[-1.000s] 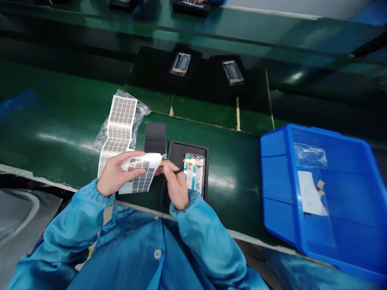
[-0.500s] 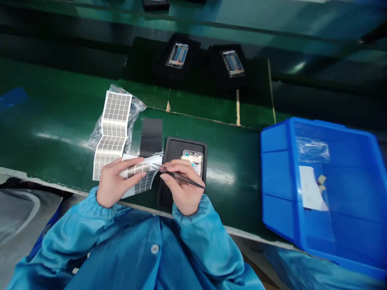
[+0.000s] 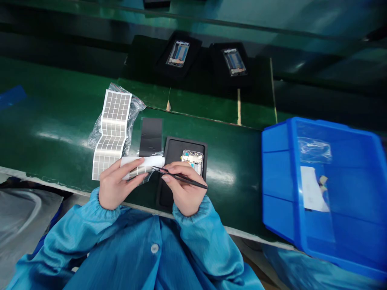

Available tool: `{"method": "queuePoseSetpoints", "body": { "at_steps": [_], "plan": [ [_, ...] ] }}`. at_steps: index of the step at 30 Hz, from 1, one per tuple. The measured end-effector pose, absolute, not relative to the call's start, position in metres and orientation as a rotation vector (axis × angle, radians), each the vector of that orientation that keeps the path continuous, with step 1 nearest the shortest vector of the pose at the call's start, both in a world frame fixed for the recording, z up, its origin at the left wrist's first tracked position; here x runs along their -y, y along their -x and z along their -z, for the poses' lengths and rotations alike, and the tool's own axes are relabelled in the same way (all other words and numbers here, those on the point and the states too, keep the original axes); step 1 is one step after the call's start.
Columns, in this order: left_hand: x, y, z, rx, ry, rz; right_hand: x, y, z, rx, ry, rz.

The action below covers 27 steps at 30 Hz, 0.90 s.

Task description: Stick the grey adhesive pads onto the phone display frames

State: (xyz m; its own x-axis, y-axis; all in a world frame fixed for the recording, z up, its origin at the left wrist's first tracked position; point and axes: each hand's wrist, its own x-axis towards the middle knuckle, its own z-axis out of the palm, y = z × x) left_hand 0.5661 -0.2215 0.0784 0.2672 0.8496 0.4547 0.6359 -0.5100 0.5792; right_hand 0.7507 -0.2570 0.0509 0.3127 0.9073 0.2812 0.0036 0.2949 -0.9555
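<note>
Near a green bench's (image 3: 229,209) front edge, the left hand (image 3: 112,186) pinches a curled sheet of grey squares (image 3: 148,162), left of a phone frame (image 3: 197,159); the right hand (image 3: 188,192) grips tweezers (image 3: 196,184), tips at the sheet (a taut bend should help).

The green bench (image 3: 234,203) carries a plastic bag (image 3: 135,108), black sheet (image 3: 151,135), tray (image 3: 173,155) and blue bin (image 3: 277,173)
</note>
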Motion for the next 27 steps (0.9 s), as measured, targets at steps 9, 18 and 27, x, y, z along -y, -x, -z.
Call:
{"method": "queuePoseSetpoints", "body": {
  "at_steps": [9, 18, 27],
  "plan": [
    [0.219, -0.567, -0.079, -1.343, -2.31, -1.145, 0.259, -0.753, -0.05, 1.09, 1.082, -0.792],
    [0.226, -0.556, -0.059, -1.498, -2.096, -0.81, 0.261, -0.753, -0.039, 1.076, 1.141, -0.896],
    [0.254, -0.551, 0.013, -1.663, -2.225, -0.546, 0.273, -0.731, 0.001, 0.924, 1.401, -1.151]
  ]
}}
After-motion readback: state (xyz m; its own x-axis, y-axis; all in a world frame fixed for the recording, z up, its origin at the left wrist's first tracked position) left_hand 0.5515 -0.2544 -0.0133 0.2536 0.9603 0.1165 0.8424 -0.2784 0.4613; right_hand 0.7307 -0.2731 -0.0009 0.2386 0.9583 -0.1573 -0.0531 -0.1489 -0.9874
